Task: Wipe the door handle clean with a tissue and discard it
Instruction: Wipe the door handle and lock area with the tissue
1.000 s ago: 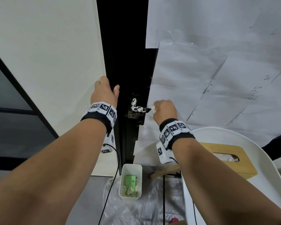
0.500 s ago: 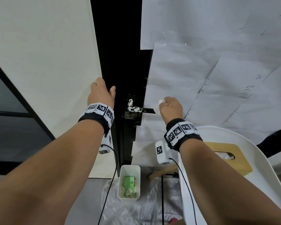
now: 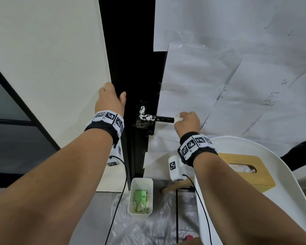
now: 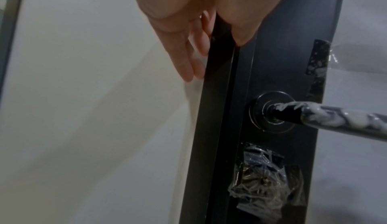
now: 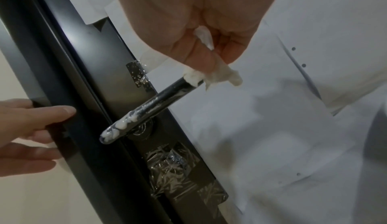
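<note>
The black lever door handle juts from the dark door frame, with white smears near its pivot and a cleaner bar toward its free end. My right hand pinches a crumpled white tissue around the handle's free tip, thumb under and fingers curled over. A scrap of the tissue shows at the knuckles. To the left of the handle, my left hand grips the door's edge, thumb on the front face and fingers behind it.
A white bin with a green packet and used tissues stands on the floor below the handle, on clear plastic sheeting. A wooden tissue box sits on a white seat at right. Paper sheets cover the door. Crumpled tape covers the lock.
My right hand has slid the tissue rightward along the handle, from near the pivot out to the free end, baring the black bar. The left hand stays on the door edge.
</note>
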Demonstrator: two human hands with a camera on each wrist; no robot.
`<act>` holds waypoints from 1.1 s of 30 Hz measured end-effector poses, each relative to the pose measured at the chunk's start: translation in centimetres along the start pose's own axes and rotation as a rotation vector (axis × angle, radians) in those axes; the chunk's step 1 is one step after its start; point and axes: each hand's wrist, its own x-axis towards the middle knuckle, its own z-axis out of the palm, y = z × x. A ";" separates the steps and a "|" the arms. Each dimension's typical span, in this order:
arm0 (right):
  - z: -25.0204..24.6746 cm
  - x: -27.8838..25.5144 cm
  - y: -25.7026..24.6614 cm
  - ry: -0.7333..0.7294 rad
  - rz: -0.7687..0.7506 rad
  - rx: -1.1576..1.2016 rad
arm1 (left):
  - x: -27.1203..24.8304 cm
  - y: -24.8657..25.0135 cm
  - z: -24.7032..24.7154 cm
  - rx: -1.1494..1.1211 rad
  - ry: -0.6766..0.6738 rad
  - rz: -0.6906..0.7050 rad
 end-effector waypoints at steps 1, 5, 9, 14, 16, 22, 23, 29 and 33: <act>0.2 0.0 0.0 -0.004 0.022 0.015 | 0.0 0.0 0.0 0.001 0.001 0.000; 0.4 -0.1 0.0 -0.015 0.111 0.065 | 0.0 -0.1 0.0 -0.001 -0.003 0.005; 0.1 0.4 0.0 -0.034 0.205 0.074 | 0.0 -0.1 0.0 0.002 -0.008 0.001; 0.3 0.0 0.3 -0.101 0.248 0.024 | 0.2 -0.2 0.2 0.010 0.000 0.009; 0.5 -0.3 0.2 -0.148 0.258 0.050 | 0.2 -0.2 0.3 0.009 0.004 0.007; 1.5 -1.6 -1.4 -0.339 0.274 0.259 | 0.2 -0.3 0.3 0.002 0.005 0.019; 1.5 -1.8 -1.9 -0.357 0.245 0.288 | 0.2 -0.3 0.3 0.005 0.003 0.024; -0.9 -2.3 -2.9 -0.163 0.056 0.461 | 0.1 -0.3 0.1 0.003 -0.003 0.029; -2.0 -0.7 -2.1 0.034 -0.144 0.105 | 0.1 -0.2 0.0 0.002 -0.001 0.023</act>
